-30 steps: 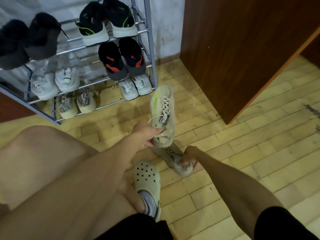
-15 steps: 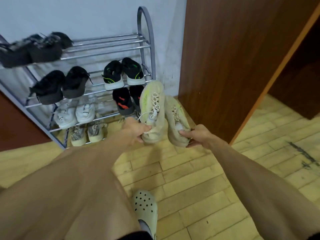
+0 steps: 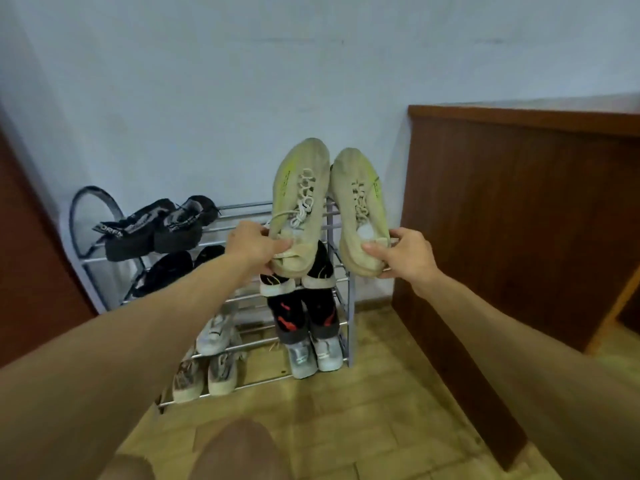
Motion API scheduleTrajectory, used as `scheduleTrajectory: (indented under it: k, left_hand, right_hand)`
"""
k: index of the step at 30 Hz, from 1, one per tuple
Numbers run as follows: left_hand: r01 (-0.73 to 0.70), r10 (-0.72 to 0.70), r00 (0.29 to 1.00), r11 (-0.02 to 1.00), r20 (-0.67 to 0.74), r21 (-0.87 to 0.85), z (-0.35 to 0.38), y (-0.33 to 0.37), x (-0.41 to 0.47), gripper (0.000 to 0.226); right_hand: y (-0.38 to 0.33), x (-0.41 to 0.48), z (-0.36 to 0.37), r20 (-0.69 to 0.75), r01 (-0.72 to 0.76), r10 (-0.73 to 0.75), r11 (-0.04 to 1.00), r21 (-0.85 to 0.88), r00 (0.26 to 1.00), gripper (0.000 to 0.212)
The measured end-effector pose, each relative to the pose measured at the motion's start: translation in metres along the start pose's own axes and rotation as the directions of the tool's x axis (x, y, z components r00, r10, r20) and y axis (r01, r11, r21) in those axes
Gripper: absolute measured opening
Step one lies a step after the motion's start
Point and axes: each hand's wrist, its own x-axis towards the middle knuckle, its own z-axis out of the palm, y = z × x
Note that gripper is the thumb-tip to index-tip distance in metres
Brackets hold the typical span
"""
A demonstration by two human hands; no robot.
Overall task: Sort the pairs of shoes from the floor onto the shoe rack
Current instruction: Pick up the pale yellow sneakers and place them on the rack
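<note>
Matt knit cloth on the pale shoes [image 3: 300,202], cord laces. Shiny metal rack [image 3: 242,216]. Dark smooth wood cabinet [image 3: 519,220]. Matt painted wall [image 3: 242,81]. Worn wood-block floor [image 3: 363,427].

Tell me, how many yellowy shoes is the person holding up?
2. One yellowy shoe is in the left hand, the other in the right hand, side by side, toes up, in front of the shoe rack.

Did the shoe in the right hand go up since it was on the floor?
Yes. The right hand lifted its shoe off the floor up to the rack's top shelf.
</note>
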Motion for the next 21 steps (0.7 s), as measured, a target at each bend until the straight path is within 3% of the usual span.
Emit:
scheduleTrajectory:
  k: [5,11,16,21]
  left_hand:
    - [0.083,-0.093,0.994,0.981,-0.049,-0.175,-0.022,0.006,0.054,0.039]
    - [0.127,-0.155,0.986,0.939,-0.064,-0.319,-0.032,0.002,0.117,0.041]
    - [0.164,-0.173,0.985,0.960,-0.022,-0.226,-0.027,-0.004,0.155,0.046]
    - [0.207,-0.207,0.978,0.974,0.014,-0.095,-0.017,-0.015,0.165,0.044]
  right_hand:
    - [-0.044,0.055,0.030,0.048,0.008,-0.007,1.000,-0.024,0.999,0.033]
    - [-0.055,0.116,0.067,0.080,-0.035,0.042,0.995,-0.093,0.996,0.037]
    - [-0.050,0.147,0.093,0.084,-0.035,0.049,0.987,-0.157,0.995,0.038]
    - [-0.036,0.155,0.103,0.078,0.000,0.029,0.939,-0.343,0.997,0.043]
